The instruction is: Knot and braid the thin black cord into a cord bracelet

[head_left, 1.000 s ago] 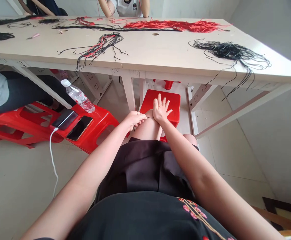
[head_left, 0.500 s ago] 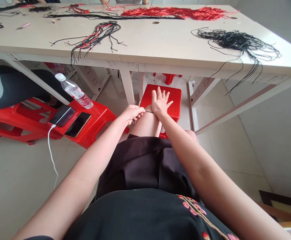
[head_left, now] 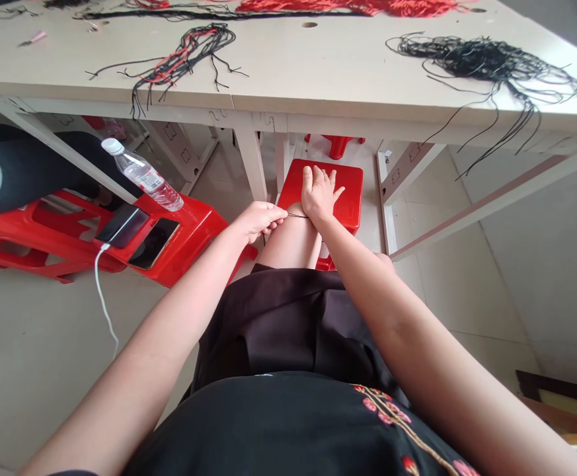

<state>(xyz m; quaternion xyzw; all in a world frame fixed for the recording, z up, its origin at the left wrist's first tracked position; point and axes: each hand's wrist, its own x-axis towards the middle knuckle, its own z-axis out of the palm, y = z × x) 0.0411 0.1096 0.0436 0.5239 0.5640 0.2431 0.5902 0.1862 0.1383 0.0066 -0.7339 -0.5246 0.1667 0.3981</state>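
Note:
A thin black cord [head_left: 297,215] runs across my bare knee between my two hands. My left hand [head_left: 263,219] is closed, pinching one end of it between thumb and fingers. My right hand [head_left: 319,192] lies flat with its fingers spread, and its palm presses on the cord against the side of my knee. The cord's part under the right palm is hidden. Beyond the knee stands a red plastic stool [head_left: 345,188], partly covered by my right hand.
On the table [head_left: 288,73] ahead lie a black cord bundle [head_left: 481,59], a black and red bundle [head_left: 189,53] and red cords [head_left: 347,6]. To the left, a red stool [head_left: 193,231] holds a water bottle [head_left: 144,175], a phone [head_left: 154,243] and a power bank [head_left: 122,225]. Another person's leg [head_left: 35,165] is beside it.
The view has tilted down slightly, so the table sits higher in the picture. My right hand's fingers appear less widely spread. The left hand keeps its pinch on the cord.

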